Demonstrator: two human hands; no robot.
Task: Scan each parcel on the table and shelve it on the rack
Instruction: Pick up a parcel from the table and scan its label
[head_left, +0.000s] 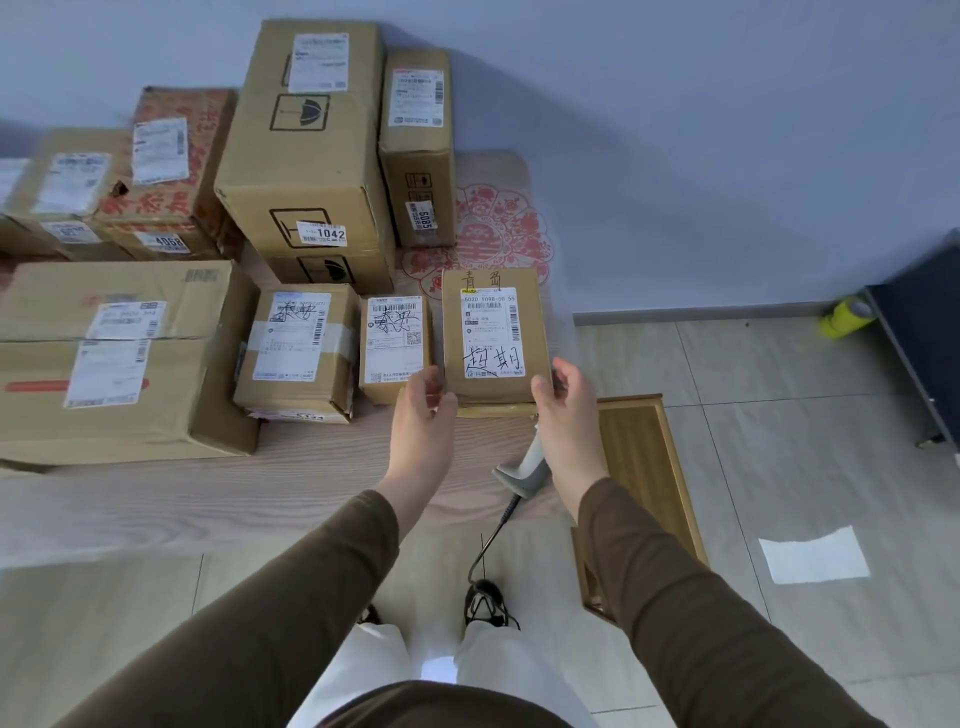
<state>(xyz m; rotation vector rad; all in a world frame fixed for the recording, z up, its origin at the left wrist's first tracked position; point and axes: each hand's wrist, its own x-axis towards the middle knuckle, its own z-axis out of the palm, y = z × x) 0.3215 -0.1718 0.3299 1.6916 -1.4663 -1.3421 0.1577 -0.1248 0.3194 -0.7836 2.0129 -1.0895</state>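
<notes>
- Stretching across the view from nine o'clock to the centre, the wood-grain table (218, 499) bears a crowd of cardboard parcels against a pale wall.
- At nine o'clock lies the biggest flat carton (119, 358), with two white labels on its top.
- Toward eleven o'clock stands the tall carton (306, 150), tagged 1042 on its near face, with the narrow box (415, 150), tagged 6085, touching its right side.
- Left of the tall carton, at ten o'clock, a red-printed box (176, 156) tops a lower stack.
- Near the centre, three small parcels sit in a row; the rightmost, the handwritten parcel (493, 332), rests at the table's right end on a red-patterned sheet (498, 228).
- The left hand (423, 410) has loosely curled fingers at that parcel's near left corner; whether it grasps or only touches, I cannot tell.
- The right hand (566, 400) curls at the near right corner in the same way, its hold equally unclear.
- Below the right wrist, a grey scanner (524, 467) lies on the table edge, its cable hanging toward six o'clock.
- At three o'clock, a yellow-green roll (847, 314) lies on the tiled floor.
</notes>
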